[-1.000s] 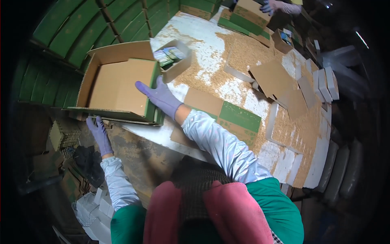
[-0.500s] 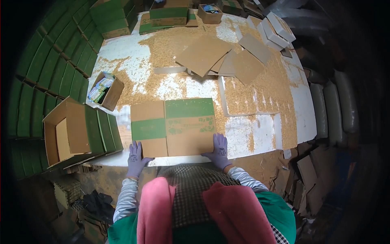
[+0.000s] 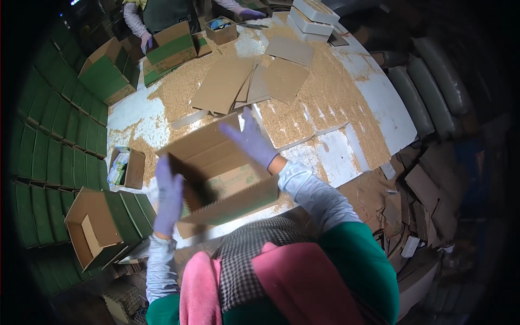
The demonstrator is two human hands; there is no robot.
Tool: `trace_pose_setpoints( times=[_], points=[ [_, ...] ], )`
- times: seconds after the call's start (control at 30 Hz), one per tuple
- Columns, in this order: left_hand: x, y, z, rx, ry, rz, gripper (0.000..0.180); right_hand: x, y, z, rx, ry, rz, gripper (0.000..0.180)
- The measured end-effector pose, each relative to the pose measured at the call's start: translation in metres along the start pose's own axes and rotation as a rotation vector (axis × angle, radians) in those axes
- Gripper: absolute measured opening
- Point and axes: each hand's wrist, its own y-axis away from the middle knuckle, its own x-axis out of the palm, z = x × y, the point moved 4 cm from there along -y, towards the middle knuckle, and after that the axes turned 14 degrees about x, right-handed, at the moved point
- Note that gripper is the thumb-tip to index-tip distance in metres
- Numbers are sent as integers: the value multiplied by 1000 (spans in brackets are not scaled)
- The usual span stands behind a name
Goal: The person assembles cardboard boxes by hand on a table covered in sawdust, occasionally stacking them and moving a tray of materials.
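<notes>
A cardboard carton (image 3: 230, 187) with green bands outside stands in front of me on the table, its top opened up and its inside showing. My left hand (image 3: 169, 192), in a purple glove, lies along the carton's left end with its fingers stretched out, somewhat blurred. Over the carton's right end is my right hand (image 3: 252, 140), gloved alike, thumb and fingers spread apart. Neither hand is wrapped round anything. Whether the right palm touches the cardboard I cannot tell.
Brown cardboard sheets (image 3: 227, 84) lie loosely beyond the carton. To the left are a small box of packets (image 3: 127, 168) and an open carton (image 3: 89, 233) beside stacked green cartons. White blocks (image 3: 311, 21) sit at the far edge. Across the table, a person's gloved hand (image 3: 146, 40) touches another carton.
The flat, closed carton now stands opened up. Both hands have risen from its near corners to its ends. The view has turned, and a person across the table has come into sight.
</notes>
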Motion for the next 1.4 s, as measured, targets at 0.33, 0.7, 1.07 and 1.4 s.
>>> trace_pose_setpoints(
  times=[0.33, 0.7, 1.07, 1.4],
  points=[
    [-2, -16, -36, 343, -653, -145, 74, 15, 36, -29, -149, 401, -27, 87],
    [31, -8, 3, 425, -231, 320, 39, -2, 75, -26, -299, 684, -297, 57],
    [83, 186, 202, -292, 407, -270, 60, 41, 143, 111, -8, -155, 371, 63],
    [22, 110, 107, -341, 431, -607, 71, 155, 145, 65, -177, 83, 843, 44]
  ],
)
